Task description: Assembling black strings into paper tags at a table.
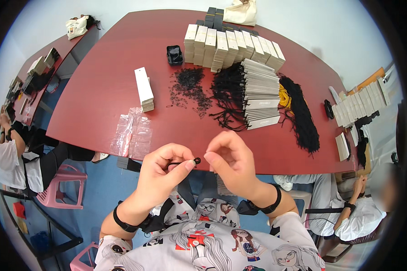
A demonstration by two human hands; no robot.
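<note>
My left hand [163,171] is closed above the near table edge, pinching a black cord [197,160] between thumb and forefinger. A small loop of the cord sticks out past the thumb toward my right hand. My right hand [233,162] is a short way right of that loop, its fingers curved and loosely apart from the thumb; nothing shows in it. Beyond the hands on the red table [99,81] lie a fanned row of white cards [261,90] with black cords [230,92], and a heap of small black safety pins [190,83].
Stacks of white cards [233,47] stand at the back, beside a small black box [174,55]. Clear plastic bags [133,133] and one card stack [144,90] lie left. A black cord bundle [303,115] and yellow cords [284,96] lie right. People sit at both sides.
</note>
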